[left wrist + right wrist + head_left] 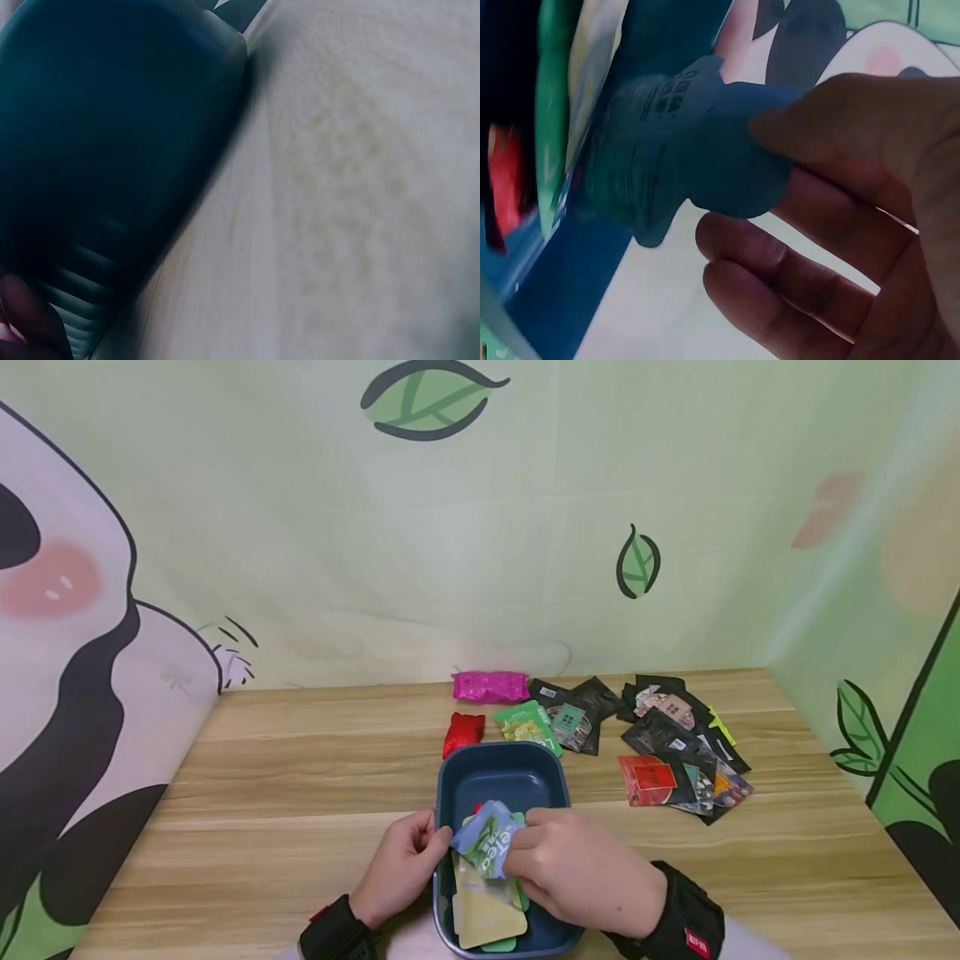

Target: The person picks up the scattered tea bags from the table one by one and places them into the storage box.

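Observation:
A dark blue plastic bin [501, 768] stands on the table with several packets lying in it, among them a pale yellow one [487, 914] and green ones. At its left side my left hand [401, 864] grips the rim, thumb near the top edge; in the left wrist view its fingertips [30, 311] lie against the ribbed outer wall [112, 150]. Over the bin my right hand [581, 868] pinches a light blue tea packet [487, 839] between thumb and fingers. The right wrist view shows printed text on this packet [652, 142].
Behind the bin lie a pink packet [491, 687], a red packet [463, 732] and a green packet [525, 722]. Several black packets [573, 714] are spread to the right, one with a red label [654, 776]. A printed cloth wall [480, 568] closes off the table's back.

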`<action>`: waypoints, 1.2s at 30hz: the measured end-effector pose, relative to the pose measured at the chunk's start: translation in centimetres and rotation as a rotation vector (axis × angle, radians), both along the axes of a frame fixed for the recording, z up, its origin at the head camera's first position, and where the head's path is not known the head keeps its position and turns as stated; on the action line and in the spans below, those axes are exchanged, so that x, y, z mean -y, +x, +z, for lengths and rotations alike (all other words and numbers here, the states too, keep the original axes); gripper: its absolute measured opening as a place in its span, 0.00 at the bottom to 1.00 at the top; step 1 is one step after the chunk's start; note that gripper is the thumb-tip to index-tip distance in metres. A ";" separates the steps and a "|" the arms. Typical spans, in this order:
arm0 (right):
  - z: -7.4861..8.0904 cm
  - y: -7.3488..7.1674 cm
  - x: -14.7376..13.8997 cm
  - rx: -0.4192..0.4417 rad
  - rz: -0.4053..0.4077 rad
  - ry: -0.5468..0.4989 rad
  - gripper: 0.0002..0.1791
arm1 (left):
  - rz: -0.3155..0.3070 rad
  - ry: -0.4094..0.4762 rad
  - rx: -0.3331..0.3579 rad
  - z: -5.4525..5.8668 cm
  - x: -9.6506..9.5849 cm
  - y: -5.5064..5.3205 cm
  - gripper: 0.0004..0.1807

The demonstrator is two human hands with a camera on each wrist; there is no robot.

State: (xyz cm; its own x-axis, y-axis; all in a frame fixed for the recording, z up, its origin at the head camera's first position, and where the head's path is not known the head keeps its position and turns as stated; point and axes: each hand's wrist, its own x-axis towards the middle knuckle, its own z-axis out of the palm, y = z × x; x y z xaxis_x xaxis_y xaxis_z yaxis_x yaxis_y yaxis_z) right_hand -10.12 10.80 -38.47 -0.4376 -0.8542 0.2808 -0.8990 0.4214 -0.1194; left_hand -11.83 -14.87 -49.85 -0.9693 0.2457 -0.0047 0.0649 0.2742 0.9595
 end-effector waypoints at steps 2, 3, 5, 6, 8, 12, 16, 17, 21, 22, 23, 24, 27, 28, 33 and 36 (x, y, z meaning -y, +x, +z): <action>-0.1 0.2 0.3 0.051 0.041 0.018 0.06 | 0.000 0.002 0.005 0.0 0.0 0.0 0.15; -0.1 0.3 0.4 0.073 0.060 0.026 0.07 | 0.001 0.003 0.010 0.1 -0.1 0.0 0.15; -0.3 0.6 0.7 0.109 0.098 0.038 0.08 | 0.006 0.009 0.022 0.2 -0.1 0.0 0.16; -0.3 0.7 0.8 0.132 0.115 0.042 0.09 | 0.007 0.013 0.026 0.3 -0.1 0.1 0.16; -0.4 0.8 0.9 0.170 0.143 0.043 0.14 | 0.009 0.019 0.030 0.3 -0.1 0.1 0.16; -0.5 0.9 0.9 0.203 0.139 0.044 0.32 | 0.002 0.027 0.018 0.3 -0.1 0.2 0.17; -0.3 0.8 0.5 0.221 0.083 0.043 0.45 | -0.012 0.031 0.007 0.2 -0.1 0.2 0.16; -0.2 0.7 0.4 0.231 0.069 0.037 0.47 | -0.016 0.031 0.004 0.2 0.0 0.1 0.16; 0.0 -0.1 -0.2 0.254 0.008 -0.006 0.53 | -0.017 0.015 0.002 0.0 0.0 0.0 0.16; 0.1 -0.4 -0.4 0.256 -0.014 -0.016 0.54 | -0.016 0.010 0.002 0.0 0.0 0.0 0.16; 0.1 -0.7 -0.6 0.252 -0.040 -0.026 0.54 | -0.013 0.003 0.003 0.0 0.0 0.0 0.16; 0.2 -1.0 -0.8 0.245 -0.067 -0.033 0.54 | -0.008 -0.003 0.005 0.0 0.0 0.0 0.16; 0.2 -2.3 -1.7 0.208 -0.152 -0.050 0.54 | 0.007 -0.010 0.016 0.1 0.0 0.0 0.17; 0.2 -2.7 -2.0 0.194 -0.183 -0.057 0.54 | 0.014 -0.011 0.018 0.1 0.0 0.0 0.17; -0.5 -5.1 -3.6 0.116 -0.283 -0.120 0.53 | 0.054 0.000 0.020 0.4 0.0 0.1 0.17; -1.0 -6.5 -4.6 0.082 -0.315 -0.156 0.51 | 0.065 0.005 0.012 0.4 0.0 0.2 0.17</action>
